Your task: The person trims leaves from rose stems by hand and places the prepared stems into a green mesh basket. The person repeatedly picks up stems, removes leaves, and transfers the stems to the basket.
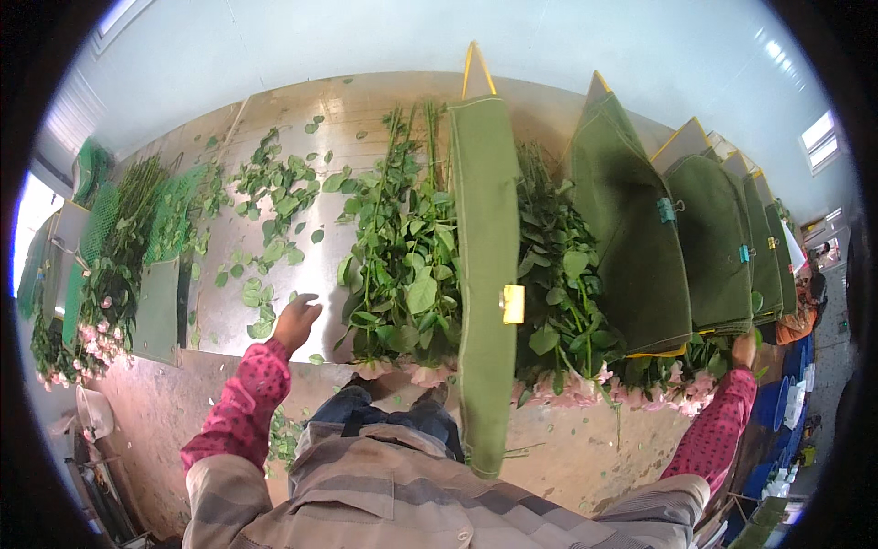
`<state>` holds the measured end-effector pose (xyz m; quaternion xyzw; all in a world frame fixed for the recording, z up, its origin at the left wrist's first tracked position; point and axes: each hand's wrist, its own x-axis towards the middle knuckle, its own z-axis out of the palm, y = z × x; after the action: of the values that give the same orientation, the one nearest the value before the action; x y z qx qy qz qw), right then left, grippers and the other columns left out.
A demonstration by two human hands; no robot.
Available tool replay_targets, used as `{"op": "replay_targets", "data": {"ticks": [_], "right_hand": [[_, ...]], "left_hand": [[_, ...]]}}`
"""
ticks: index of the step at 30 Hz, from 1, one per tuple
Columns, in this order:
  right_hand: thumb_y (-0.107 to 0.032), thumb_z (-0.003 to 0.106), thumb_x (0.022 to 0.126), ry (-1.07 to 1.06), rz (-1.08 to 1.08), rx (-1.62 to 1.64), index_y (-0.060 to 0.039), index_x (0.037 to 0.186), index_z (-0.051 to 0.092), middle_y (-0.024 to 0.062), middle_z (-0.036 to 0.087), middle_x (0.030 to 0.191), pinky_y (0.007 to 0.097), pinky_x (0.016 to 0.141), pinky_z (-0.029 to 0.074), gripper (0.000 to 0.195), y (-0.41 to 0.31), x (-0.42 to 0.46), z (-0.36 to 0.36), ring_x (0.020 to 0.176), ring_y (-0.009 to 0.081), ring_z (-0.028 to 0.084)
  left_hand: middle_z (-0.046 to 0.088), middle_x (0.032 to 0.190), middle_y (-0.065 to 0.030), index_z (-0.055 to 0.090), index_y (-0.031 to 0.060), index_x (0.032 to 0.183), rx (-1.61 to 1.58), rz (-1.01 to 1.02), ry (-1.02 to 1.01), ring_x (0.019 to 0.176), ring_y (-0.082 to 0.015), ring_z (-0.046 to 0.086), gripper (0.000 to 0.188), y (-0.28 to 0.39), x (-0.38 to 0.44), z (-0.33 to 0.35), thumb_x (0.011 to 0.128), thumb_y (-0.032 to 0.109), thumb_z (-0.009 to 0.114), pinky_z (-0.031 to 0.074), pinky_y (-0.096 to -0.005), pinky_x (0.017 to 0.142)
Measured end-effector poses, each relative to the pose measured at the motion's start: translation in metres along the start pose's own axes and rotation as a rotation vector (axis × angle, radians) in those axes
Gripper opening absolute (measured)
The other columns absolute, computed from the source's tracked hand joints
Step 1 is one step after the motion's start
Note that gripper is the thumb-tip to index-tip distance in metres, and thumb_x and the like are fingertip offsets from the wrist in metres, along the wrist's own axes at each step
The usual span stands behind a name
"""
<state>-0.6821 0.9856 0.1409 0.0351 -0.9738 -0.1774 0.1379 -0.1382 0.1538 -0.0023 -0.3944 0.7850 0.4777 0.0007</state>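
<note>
My left hand (299, 322) is over the near edge of the metal table (319, 274), fingers apart and empty, beside loose rose leaves (274, 250). My right hand (744, 350) reaches far right to the stems and leaves below a green fabric-covered divider (713, 274); its fingers are partly hidden, so its hold is unclear. Between the hands, leafy rose stems (411, 274) lie with pink blooms (429, 375) at the near edge. A tall green fabric divider (485, 240) with a yellow binder clip (513, 304) stands beside them, and more pink roses (566, 388) lie to its right.
Several green dividers with clips stand along the right of the table. At the left are a bundle of pink roses (103, 340), green mesh (175, 213) and a white bucket (94, 412). Blue buckets (773, 403) and a person in orange (798, 322) are at the far right.
</note>
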Motion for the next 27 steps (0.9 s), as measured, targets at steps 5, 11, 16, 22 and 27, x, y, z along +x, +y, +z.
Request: {"op": "replay_targets", "data": {"ticks": [5, 11, 16, 22, 27], "right_hand": [[-0.029, 0.039, 0.102, 0.575, 0.263, 0.867, 0.0021, 0.13, 0.049, 0.0173, 0.058, 0.124, 0.0361, 0.089, 0.046, 0.043, -0.038, -0.138, -0.139, 0.111, 0.0265, 0.058], [-0.021, 0.042, 0.101, 0.22, 0.473, 0.778, 0.0045, 0.11, 0.059, 0.0063, 0.056, 0.08, 0.0283, 0.055, 0.042, 0.032, -0.251, -0.451, -0.158, 0.064, 0.0131, 0.049], [-0.014, 0.048, 0.096, -0.267, 0.502, 1.406, -0.001, 0.095, 0.063, 0.0003, 0.053, 0.063, 0.0266, 0.052, 0.043, 0.02, -0.488, -0.56, -0.202, 0.055, 0.0108, 0.05], [-0.01, 0.053, 0.094, -0.331, 0.006, 1.555, 0.0018, 0.105, 0.06, 0.0118, 0.064, 0.092, 0.0289, 0.073, 0.049, 0.017, -0.641, -0.427, -0.294, 0.083, 0.018, 0.062], [-0.005, 0.052, 0.094, -0.219, -0.227, 1.667, 0.0024, 0.107, 0.059, 0.0078, 0.063, 0.094, 0.0255, 0.077, 0.048, 0.016, -0.684, -0.38, -0.33, 0.086, 0.0125, 0.059]], "left_hand": [[0.065, 0.107, -0.0236, 0.04, -0.0087, 0.131, -0.165, 0.122, 0.02, 0.098, -0.0259, 0.063, 0.06, 0.02, 0.056, 0.042, 0.091, 0.03, 0.062, 0.049, -0.0338, 0.086], [0.051, 0.126, -0.03, 0.039, -0.0073, 0.134, -0.102, 0.128, 0.004, 0.117, -0.0391, 0.052, 0.072, 0.027, 0.076, 0.07, 0.086, 0.041, 0.063, 0.043, -0.0413, 0.096], [0.053, 0.122, -0.0274, 0.034, -0.0068, 0.134, -0.16, 0.054, -0.031, 0.112, -0.0419, 0.052, 0.082, 0.034, 0.074, 0.075, 0.079, 0.041, 0.071, 0.042, -0.0439, 0.096], [0.051, 0.115, -0.0192, 0.034, -0.0049, 0.133, 0.337, 0.149, 0.192, 0.106, -0.0357, 0.053, 0.085, 0.027, 0.082, 0.119, 0.073, 0.039, 0.074, 0.046, -0.0416, 0.089], [0.049, 0.106, -0.0111, 0.041, 0.0022, 0.121, 0.659, 0.225, 0.281, 0.102, -0.0286, 0.052, 0.073, 0.017, 0.108, 0.138, 0.068, 0.037, 0.077, 0.049, -0.0403, 0.081]]}}
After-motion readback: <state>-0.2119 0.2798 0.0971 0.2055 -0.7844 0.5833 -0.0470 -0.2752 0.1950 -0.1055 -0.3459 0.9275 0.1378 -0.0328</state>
